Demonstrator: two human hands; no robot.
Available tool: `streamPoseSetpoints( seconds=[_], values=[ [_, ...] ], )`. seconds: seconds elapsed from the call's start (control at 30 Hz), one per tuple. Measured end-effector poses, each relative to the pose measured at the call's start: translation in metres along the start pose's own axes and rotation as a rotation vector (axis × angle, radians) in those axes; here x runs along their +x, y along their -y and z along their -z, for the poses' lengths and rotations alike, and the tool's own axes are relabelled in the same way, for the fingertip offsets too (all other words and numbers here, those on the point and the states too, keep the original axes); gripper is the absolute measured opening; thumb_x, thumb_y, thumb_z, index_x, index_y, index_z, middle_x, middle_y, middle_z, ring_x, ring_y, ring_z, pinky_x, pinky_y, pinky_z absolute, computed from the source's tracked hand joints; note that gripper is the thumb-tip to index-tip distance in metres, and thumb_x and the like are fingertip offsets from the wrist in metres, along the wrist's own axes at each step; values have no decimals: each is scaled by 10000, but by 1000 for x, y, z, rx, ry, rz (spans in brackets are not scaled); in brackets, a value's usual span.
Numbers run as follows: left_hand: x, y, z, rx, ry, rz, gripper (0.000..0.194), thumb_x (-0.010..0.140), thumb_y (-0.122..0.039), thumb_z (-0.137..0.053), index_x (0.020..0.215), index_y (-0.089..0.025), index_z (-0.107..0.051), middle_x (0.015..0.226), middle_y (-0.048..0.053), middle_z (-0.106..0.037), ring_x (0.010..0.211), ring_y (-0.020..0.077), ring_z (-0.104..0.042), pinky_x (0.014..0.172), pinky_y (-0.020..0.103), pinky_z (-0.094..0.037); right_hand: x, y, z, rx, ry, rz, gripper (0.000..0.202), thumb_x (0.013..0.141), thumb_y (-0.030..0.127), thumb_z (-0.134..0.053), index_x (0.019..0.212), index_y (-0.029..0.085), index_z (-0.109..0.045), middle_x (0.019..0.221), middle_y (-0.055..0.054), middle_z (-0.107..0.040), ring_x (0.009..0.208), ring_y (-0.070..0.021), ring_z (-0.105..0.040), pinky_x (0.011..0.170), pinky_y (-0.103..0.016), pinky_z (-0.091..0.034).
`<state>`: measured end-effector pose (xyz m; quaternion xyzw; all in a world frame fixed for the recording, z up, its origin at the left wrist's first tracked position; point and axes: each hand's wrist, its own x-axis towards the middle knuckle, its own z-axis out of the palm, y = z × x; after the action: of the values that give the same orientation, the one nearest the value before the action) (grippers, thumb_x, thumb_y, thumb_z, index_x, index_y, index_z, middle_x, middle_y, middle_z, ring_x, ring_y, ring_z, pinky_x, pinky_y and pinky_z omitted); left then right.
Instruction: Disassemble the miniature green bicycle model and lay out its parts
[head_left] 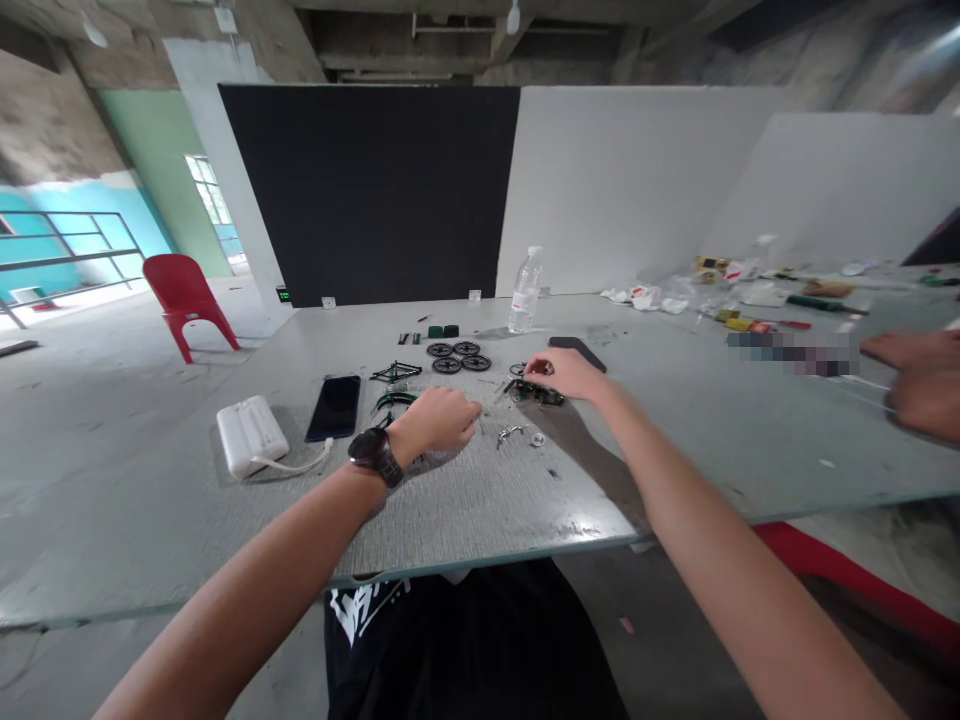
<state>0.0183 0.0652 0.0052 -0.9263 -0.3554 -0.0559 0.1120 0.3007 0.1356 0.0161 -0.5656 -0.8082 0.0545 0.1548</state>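
My left hand (pixel 442 420), with a dark watch on the wrist, is closed above the table; what it holds, if anything, is hidden. Farther right, my right hand (pixel 559 374) reaches down with bent fingers over a cluster of small dark parts (pixel 541 394), its fingertips close to them. Several black spoked wheels (pixel 459 357) lie behind my hands. A dark green frame piece (pixel 396 371) and curved green parts (pixel 394 401) lie beyond my left hand. Between my hands, nearer the front edge, are small silver parts (pixel 510 434) and a small round silver piece (pixel 538 440).
A white power bank (pixel 251 436) is cabled to a black phone (pixel 334 407) at the left. A clear bottle (pixel 526 290) stands behind the parts, near a dark flat case (pixel 577 353). At the right are another person's hand (pixel 919 375) and scattered items.
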Motion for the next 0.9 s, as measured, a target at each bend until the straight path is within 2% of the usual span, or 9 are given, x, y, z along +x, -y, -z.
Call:
streamPoseSetpoints(
  seconds=[0.07, 0.17, 0.33, 0.5, 0.73, 0.9],
  values=[
    [0, 0, -1, 2, 4, 3, 300, 915, -217, -431, 999, -175, -717, 846, 95, -695, 750, 214, -618, 654, 330, -412, 4, -10, -6, -107, -96, -49, 282, 877, 340, -575, 1079, 211, -724, 1126, -123, -715, 1018, -264, -638, 850, -358, -463],
    [1, 0, -1, 2, 11, 6, 296, 916, -229, -437, 994, -176, -718, 831, 92, -694, 740, 213, -620, 646, 323, -410, 8, -21, -14, -148, -34, -92, 299, 893, 278, -558, 1139, 218, -716, 1145, -115, -726, 1048, -263, -646, 892, -357, -465],
    [1, 1, 1, 4, 17, 1, 285, 909, -235, -447, 972, -170, -717, 817, 98, -692, 728, 220, -625, 615, 318, -397, 9, -28, -14, -109, 23, -69, 237, 871, 253, -583, 1040, 251, -749, 1034, -61, -763, 972, -233, -678, 877, -325, -482],
    [1, 1, 2, 1, 20, -6, 279, 913, -231, -452, 1006, -175, -709, 812, 95, -695, 729, 218, -627, 625, 318, -406, 8, -29, -14, -94, 15, -26, 203, 856, 250, -601, 988, 231, -754, 973, -70, -765, 926, -234, -679, 853, -334, -480],
    [2, 0, 3, 14, 18, -13, 251, 913, -229, -460, 947, -168, -702, 788, 92, -690, 732, 222, -633, 631, 318, -410, 9, -25, -15, -65, 8, 14, 166, 819, 250, -635, 947, 235, -740, 914, -56, -754, 878, -223, -679, 807, -325, -479],
    [1, -1, 4, 15, 18, -13, 267, 914, -228, -453, 977, -172, -707, 807, 93, -698, 733, 227, -639, 615, 316, -405, 7, -30, -11, -91, -15, -68, 219, 794, 316, -689, 992, 234, -737, 983, -69, -744, 889, -226, -672, 809, -334, -485]
  ],
)
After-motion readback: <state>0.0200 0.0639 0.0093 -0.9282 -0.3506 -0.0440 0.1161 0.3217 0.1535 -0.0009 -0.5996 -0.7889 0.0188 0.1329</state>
